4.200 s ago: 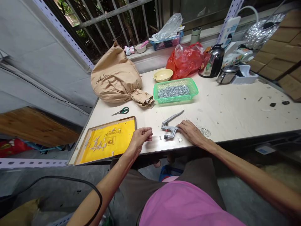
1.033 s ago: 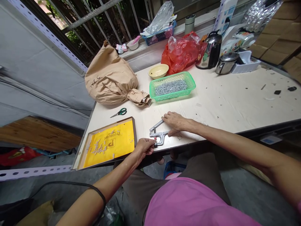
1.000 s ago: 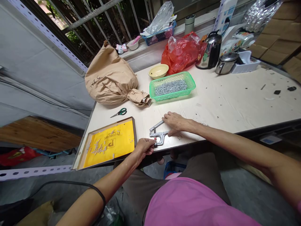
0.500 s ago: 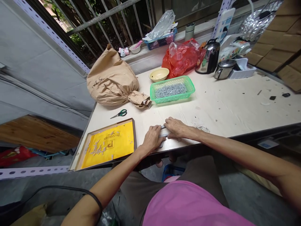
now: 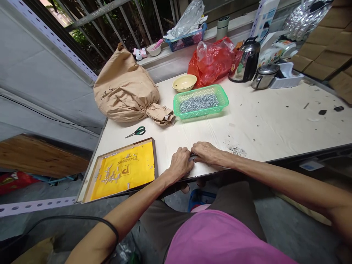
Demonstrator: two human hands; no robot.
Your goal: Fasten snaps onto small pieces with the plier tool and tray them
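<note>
At the table's front edge my left hand (image 5: pixel 180 163) is closed, fingers curled, around one end of a small grey metal-looking piece (image 5: pixel 193 157). My right hand (image 5: pixel 205 152) is closed over the other end, its knuckles up and close beside the left. Only a dark grey sliver of the piece shows between the fingers, so its kind cannot be made out. Left of my hands lies a shallow tray (image 5: pixel 156 161) lined with a yellow sheet (image 5: pixel 137 168), with several small silvery pins (image 5: pixel 111 176) scattered on it. Beyond my hands stands a green plastic basket (image 5: pixel 202 114) of many small metal pins (image 5: pixel 199 103).
Green-handled scissors (image 5: pixel 139 131) lie behind the tray. A tied brown paper sack (image 5: pixel 126 91), a cream bowl (image 5: pixel 184 83), a red plastic bag (image 5: pixel 210 64), a kettle (image 5: pixel 245 60) and a steel pot (image 5: pixel 265 77) stand farther back. Dark scraps (image 5: pixel 322 112) dot the right side.
My hands have closed in over the grey piece; its flat, pale part between them was visible before and is now mostly covered. The view has shifted slightly. Tray and basket stay put.
</note>
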